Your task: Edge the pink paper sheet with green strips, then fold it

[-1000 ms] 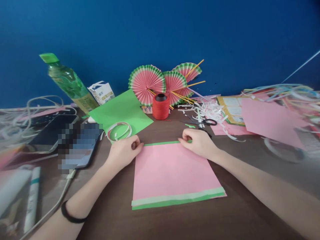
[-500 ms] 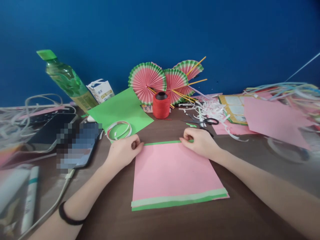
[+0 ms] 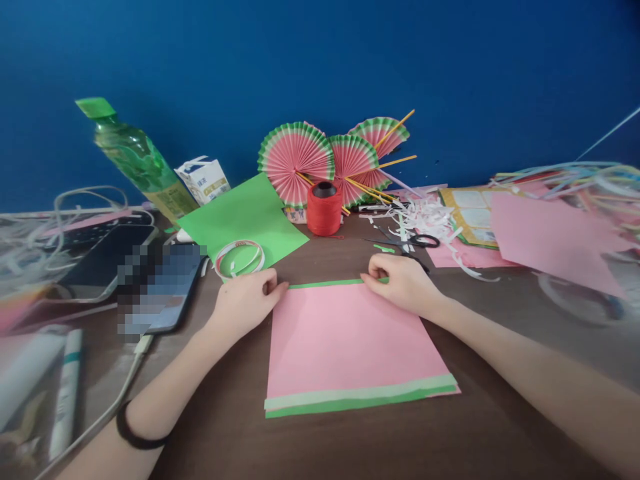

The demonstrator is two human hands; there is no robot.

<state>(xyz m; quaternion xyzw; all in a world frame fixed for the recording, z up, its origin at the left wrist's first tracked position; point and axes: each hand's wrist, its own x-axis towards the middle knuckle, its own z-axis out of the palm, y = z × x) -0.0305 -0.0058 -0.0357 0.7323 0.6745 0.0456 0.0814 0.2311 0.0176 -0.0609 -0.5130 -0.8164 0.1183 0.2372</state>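
A pink paper sheet (image 3: 350,340) lies flat on the brown table (image 3: 320,440) in front of me, with a white and a green strip along its near edge and a thin green strip (image 3: 325,284) along its far edge. My left hand (image 3: 245,303) pinches the sheet's far left corner, fingers closed. My right hand (image 3: 400,283) pinches the far right corner the same way. A roll of tape (image 3: 239,259) lies just beyond my left hand on a green sheet (image 3: 240,220).
A red thread spool (image 3: 324,209), three watermelon paper fans (image 3: 330,160) and black scissors (image 3: 410,241) among white paper scraps stand at the back. A green bottle (image 3: 135,160), small carton (image 3: 203,179), phones (image 3: 150,283) and cables lie left. Pink sheets (image 3: 550,240) and coloured strips lie right.
Both hands stay pinched on the far corners of the pink sheet. Only the view has shifted slightly.
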